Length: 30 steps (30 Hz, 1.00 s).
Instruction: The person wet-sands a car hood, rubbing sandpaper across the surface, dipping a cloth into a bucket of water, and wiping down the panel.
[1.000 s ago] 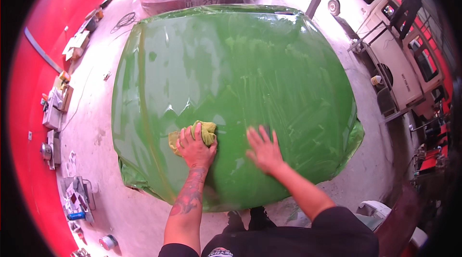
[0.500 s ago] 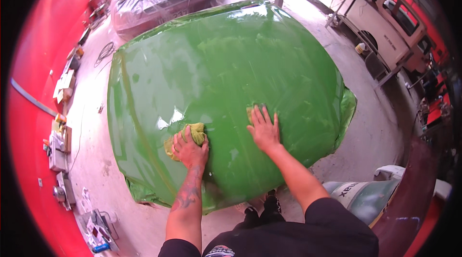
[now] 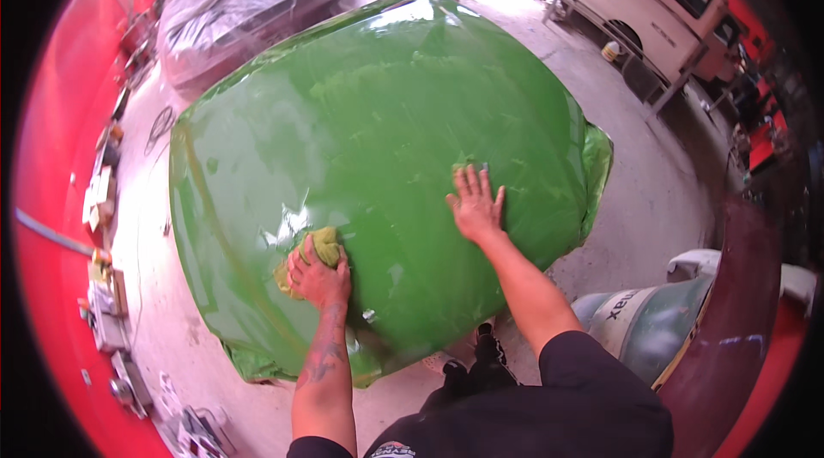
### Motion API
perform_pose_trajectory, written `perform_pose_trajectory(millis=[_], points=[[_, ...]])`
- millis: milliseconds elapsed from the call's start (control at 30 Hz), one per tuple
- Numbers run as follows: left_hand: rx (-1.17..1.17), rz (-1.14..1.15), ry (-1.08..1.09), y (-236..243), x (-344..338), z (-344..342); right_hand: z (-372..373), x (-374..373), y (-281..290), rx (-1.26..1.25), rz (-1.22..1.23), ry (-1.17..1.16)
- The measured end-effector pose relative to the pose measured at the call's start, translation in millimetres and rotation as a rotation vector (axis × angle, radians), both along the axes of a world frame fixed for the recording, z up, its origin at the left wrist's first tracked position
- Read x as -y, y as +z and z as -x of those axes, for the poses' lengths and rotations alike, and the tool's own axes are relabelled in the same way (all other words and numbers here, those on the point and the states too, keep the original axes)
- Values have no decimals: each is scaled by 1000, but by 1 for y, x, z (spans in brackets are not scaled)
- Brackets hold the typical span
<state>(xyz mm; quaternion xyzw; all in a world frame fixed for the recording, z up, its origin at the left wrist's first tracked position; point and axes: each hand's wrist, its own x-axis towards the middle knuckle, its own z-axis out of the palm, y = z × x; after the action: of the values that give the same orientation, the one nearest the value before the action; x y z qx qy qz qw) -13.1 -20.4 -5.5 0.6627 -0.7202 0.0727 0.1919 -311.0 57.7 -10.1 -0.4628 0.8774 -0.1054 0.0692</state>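
Observation:
A broad, glossy green car panel [image 3: 378, 132], shaped like a hood, lies in front of me, with hazy patches and a thin stripe along its left side. My left hand [image 3: 319, 276] is closed over a crumpled yellow-green cloth [image 3: 326, 245], pressing it onto the panel's near left part. Further right, my right hand [image 3: 476, 207] lies flat on the surface, fingers slightly spread. Beneath its fingertips is a small flat pad [image 3: 460, 168], yellowish with a grey edge; most of it is hidden by the fingers.
Behind the panel stands a car under clear plastic [image 3: 253, 7]. A pale vehicle [image 3: 661, 20] is at the far right, beside a metal frame. Boxes and tools [image 3: 105, 303] line the red wall on the left. A green and grey drum [image 3: 657, 321] stands near my right elbow.
My right hand has shifted slightly forward and right over the panel, the pad moving with it. The left hand stays on the cloth near the same spot. The whole view has shifted.

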Motion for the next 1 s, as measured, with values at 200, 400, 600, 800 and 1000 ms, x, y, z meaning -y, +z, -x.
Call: perform_pose_trajectory(millis=[200,400,600,800,1000], points=[[29,-53,80,-7,-2,-18,-121,-124,4,96,-237,528],[53,-70,93,1,-5,-14,59,-98,-6,37,-53,-195],[101,-54,85,-7,1,-9,-19,-117,-39,-4,-6,-92],[93,11,56,-11,13,-32,-4,-145,-25,103,2,17],[-29,-182,-95,-13,36,-39,92,-141,-27,177,81,-271]])
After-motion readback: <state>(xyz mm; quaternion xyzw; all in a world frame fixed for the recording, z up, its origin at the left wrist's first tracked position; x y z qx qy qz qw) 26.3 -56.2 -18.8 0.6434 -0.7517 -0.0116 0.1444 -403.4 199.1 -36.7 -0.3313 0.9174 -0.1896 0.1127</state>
